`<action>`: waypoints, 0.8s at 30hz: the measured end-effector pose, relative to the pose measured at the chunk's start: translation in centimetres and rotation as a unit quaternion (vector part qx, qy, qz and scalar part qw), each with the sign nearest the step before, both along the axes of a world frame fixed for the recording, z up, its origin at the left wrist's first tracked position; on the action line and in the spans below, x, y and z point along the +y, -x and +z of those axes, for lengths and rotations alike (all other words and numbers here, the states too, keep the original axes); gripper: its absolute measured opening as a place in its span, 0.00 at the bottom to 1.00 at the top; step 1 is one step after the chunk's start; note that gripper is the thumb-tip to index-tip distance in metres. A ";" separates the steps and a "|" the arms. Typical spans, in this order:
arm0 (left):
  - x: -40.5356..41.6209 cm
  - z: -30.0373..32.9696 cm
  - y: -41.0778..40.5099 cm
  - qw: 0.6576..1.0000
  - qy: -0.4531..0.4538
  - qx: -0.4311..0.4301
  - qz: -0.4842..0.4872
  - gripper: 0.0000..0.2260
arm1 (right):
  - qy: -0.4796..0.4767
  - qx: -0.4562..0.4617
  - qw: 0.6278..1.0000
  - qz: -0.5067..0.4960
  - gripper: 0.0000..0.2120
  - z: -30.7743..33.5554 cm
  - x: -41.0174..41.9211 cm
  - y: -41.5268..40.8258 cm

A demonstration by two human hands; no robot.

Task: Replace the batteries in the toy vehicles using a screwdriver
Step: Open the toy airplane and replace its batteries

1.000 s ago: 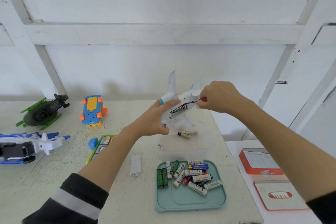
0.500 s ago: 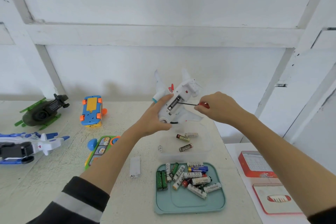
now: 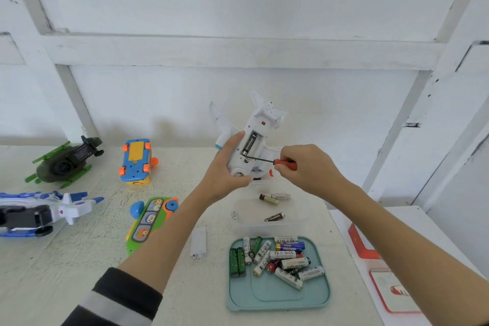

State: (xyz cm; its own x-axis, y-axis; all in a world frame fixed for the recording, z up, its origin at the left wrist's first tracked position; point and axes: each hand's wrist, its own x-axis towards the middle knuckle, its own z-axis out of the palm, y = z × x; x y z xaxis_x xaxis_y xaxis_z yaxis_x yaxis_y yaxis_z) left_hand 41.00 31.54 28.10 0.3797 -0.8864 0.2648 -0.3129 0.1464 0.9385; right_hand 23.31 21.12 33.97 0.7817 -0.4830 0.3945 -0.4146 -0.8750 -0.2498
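Note:
My left hand (image 3: 225, 172) grips a white toy airplane (image 3: 260, 124) belly-up above the table. Its battery bay is uncovered and a dark battery (image 3: 248, 144) lies inside. My right hand (image 3: 307, 169) pinches a red-handled screwdriver (image 3: 285, 163); its thin black shaft points left and the tip touches the bay's lower end. Under the plane a clear plastic box (image 3: 299, 217) holds three loose batteries (image 3: 275, 217). A white battery cover (image 3: 199, 242) lies on the table to the left of a teal tray (image 3: 277, 296) with several batteries.
Other toys sit to the left: a green helicopter (image 3: 66, 161), a blue and orange car (image 3: 136, 161) on its back, a blue and white jet (image 3: 39, 213) and a green animal bus (image 3: 150, 217). Red and white boxes (image 3: 389, 291) lie at the right.
My left hand turned the airplane so the battery bay faces me. One battery dropped into the clear box. My right hand moved lower, and the screwdriver tip went to the bay's lower end.

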 end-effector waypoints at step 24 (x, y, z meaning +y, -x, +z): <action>0.6 0.5 0.1 0.999 0.027 0.026 0.009 0.40 | 0.131 -0.154 0.979 0.017 0.13 -1.6 1.0 0.7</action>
